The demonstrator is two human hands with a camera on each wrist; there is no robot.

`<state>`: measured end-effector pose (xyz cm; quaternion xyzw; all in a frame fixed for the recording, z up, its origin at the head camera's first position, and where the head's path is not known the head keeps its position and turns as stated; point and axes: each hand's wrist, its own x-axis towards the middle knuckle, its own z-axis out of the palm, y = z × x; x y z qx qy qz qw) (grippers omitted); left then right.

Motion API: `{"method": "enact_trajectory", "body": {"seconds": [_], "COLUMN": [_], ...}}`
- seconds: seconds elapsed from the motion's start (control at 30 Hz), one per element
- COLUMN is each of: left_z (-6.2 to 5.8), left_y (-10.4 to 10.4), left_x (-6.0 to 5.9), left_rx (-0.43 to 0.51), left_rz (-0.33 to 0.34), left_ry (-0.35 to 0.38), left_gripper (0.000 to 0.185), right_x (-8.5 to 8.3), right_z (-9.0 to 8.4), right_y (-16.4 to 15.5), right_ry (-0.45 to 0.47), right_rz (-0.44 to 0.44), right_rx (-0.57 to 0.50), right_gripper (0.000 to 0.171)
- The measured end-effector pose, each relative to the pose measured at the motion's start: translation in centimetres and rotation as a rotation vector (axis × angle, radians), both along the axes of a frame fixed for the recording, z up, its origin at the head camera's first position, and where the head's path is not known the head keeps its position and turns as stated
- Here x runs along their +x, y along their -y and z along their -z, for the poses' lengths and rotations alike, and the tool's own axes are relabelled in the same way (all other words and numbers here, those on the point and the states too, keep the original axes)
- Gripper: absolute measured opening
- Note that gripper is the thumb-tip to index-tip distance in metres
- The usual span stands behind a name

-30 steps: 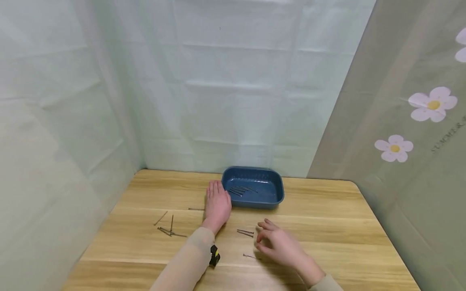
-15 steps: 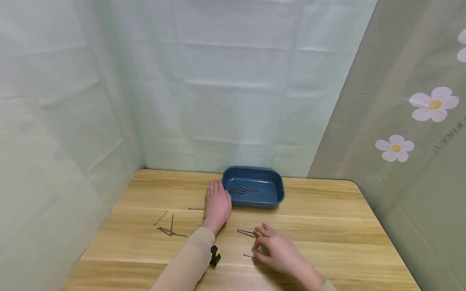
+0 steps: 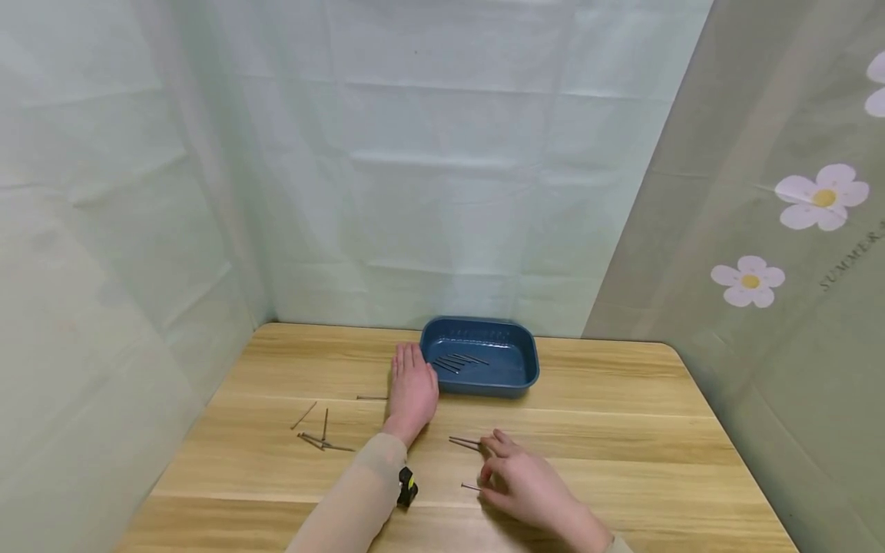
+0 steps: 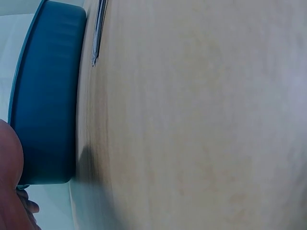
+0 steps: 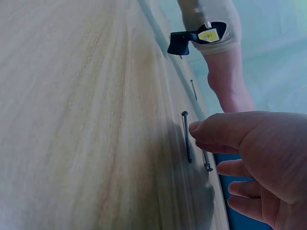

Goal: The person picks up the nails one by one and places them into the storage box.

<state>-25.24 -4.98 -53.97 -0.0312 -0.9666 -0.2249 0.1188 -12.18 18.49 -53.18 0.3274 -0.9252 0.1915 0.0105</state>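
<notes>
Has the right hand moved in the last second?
Yes. The right hand has slid left and slightly toward the person, closing on the single nail lying nearest the table's front edge; its fingertips now hover beside it.

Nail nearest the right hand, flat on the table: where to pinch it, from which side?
Pinch the nail mid-shank from above, thumb and forefinger of the right hand on opposite sides. It lies flat on the table, thin and round, so an end grip would likely slip or roll it.
</notes>
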Motion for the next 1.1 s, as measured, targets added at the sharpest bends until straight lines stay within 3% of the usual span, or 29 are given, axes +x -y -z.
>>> {"method": "enact_trajectory", "body": {"seconds": [0.3,0.73,1.1], "left_z": [0.22,0.38,0.31], "left_y": [0.18,0.1,0.12], "left_x": [0.03,0.01,-0.03], "left_rx": [0.003,0.001,0.028], "left_rz": [-0.002,-0.001,0.002], "left_ry": [0.011,-0.007,0.006], "left_gripper": [0.058,0.058,0.057], "right_x": [0.16,0.11,0.13], "right_z": [0.02,0.58,0.64], "right_y": [0.12,0.19,0.28], "right_ry": [0.025,-0.028,-0.017], "right_rz": [0.011,0.014,0.023], "right_rx": [0.035,0.051,0.047], "right_gripper": [0.018,0.02,0.019]}}
